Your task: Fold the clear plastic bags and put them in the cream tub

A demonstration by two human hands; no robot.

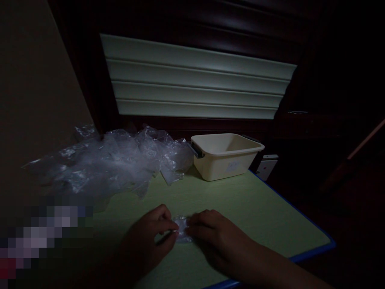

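Note:
Between my two hands a small piece of clear plastic film (pixel 182 230) lies on the green tabletop (pixel 216 200). My left hand (pixel 155 233) pinches the film's left edge between thumb and forefinger. On the opposite side my right hand (pixel 215 235) has its fingers bent together over the film's right edge. What its thumb does is hidden beneath the hand. The light is dim, and I cannot make out whether anything lies inside the plastic.
A heap of crumpled clear plastic bags (pixel 120 160) spreads over the table's left and back. Beyond it stands a cream basin (pixel 225 164) with dark handles. A white box-like object (pixel 267 167) is past the blue table edge (pixel 300 224). Louvred panels (pixel 198 84) rise behind.

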